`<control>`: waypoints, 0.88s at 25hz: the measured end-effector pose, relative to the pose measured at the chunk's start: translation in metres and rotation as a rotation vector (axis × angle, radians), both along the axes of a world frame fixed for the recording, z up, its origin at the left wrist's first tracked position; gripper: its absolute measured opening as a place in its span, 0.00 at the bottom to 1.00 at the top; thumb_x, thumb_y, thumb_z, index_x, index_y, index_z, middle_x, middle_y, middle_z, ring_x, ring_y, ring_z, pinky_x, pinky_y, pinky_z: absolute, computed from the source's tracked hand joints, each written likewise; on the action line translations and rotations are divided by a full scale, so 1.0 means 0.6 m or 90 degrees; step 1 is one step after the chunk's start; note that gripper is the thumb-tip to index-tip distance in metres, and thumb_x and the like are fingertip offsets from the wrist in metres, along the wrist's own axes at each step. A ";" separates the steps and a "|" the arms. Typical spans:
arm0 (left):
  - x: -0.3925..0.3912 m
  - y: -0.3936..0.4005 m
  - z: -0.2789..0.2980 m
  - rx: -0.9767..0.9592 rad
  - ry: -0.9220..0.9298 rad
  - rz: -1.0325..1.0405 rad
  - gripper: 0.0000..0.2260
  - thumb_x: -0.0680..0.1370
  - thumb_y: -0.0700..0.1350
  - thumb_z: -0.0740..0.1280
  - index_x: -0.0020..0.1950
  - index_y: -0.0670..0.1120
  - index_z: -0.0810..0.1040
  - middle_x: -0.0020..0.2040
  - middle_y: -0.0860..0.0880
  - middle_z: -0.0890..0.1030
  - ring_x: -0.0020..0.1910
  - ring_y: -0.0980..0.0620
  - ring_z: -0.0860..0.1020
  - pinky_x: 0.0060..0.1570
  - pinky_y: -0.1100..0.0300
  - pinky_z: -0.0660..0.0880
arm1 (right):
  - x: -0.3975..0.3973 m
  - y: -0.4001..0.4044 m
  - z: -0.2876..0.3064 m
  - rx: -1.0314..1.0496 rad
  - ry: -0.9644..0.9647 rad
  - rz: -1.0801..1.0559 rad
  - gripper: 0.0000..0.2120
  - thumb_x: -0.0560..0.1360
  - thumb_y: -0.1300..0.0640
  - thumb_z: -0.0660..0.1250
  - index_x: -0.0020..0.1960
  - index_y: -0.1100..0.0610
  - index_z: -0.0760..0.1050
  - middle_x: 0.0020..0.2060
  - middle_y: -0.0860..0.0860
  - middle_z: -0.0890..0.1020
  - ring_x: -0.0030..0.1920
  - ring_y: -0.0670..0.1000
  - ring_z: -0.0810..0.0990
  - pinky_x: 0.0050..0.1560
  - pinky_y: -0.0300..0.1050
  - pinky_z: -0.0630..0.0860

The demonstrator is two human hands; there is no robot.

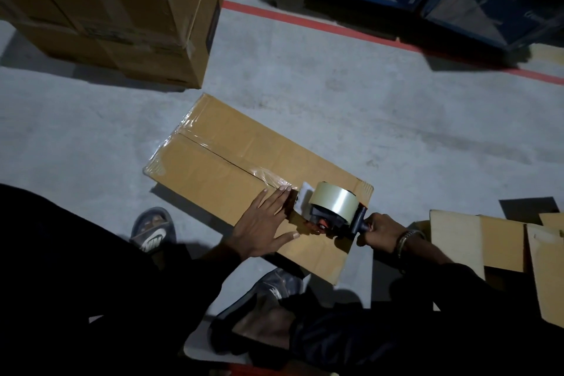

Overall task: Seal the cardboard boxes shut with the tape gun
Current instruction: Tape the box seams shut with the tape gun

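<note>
— On the floor, the cardboard box [244,168] has its seam nearly taped?
— Yes — left hand [262,223] presses flat, right hand [378,230] grips the tape gun [329,207] at the near edge; cutting remains.

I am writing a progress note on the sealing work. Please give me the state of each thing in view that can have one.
Cardboard box: flaps closed, clear tape along the centre seam, lying on the floor.
Tape gun: on the box's near end, roll loaded.
Left hand: flat, pressing the box top.
Right hand: gripping the tape gun's handle.
Stacked boxes: closed, taped.
</note>
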State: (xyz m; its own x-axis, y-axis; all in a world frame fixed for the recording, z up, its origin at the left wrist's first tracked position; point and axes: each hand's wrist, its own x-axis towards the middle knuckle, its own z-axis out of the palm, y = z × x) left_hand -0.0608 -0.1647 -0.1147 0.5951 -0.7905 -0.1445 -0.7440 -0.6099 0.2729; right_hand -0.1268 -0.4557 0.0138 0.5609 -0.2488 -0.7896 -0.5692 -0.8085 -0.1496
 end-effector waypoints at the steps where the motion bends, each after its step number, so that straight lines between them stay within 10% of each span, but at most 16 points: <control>1: 0.002 0.000 -0.001 0.018 -0.008 0.022 0.36 0.84 0.68 0.42 0.86 0.48 0.49 0.86 0.44 0.47 0.85 0.48 0.45 0.81 0.41 0.49 | -0.001 0.001 -0.002 0.003 0.000 0.003 0.07 0.70 0.55 0.74 0.37 0.57 0.80 0.37 0.54 0.83 0.42 0.54 0.83 0.36 0.42 0.73; 8: 0.214 0.139 -0.017 0.066 -0.041 0.559 0.32 0.87 0.60 0.42 0.84 0.40 0.51 0.85 0.40 0.53 0.84 0.42 0.51 0.80 0.36 0.52 | 0.003 -0.002 -0.014 0.007 -0.003 0.009 0.06 0.72 0.54 0.74 0.45 0.56 0.82 0.38 0.50 0.82 0.40 0.47 0.79 0.34 0.39 0.70; 22: 0.271 0.144 -0.036 0.066 0.010 0.652 0.34 0.86 0.60 0.42 0.84 0.39 0.42 0.85 0.41 0.44 0.84 0.44 0.41 0.80 0.37 0.41 | -0.004 -0.040 -0.023 -0.055 0.014 0.073 0.08 0.67 0.52 0.67 0.39 0.57 0.77 0.36 0.53 0.82 0.40 0.53 0.82 0.38 0.45 0.75</control>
State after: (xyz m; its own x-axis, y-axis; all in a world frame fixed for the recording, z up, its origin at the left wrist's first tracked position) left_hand 0.1019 -0.0782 -0.1365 0.9740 0.1115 -0.1972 0.1493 -0.9707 0.1884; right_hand -0.1292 -0.4795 0.0000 0.5719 -0.2514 -0.7808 -0.4749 -0.8776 -0.0652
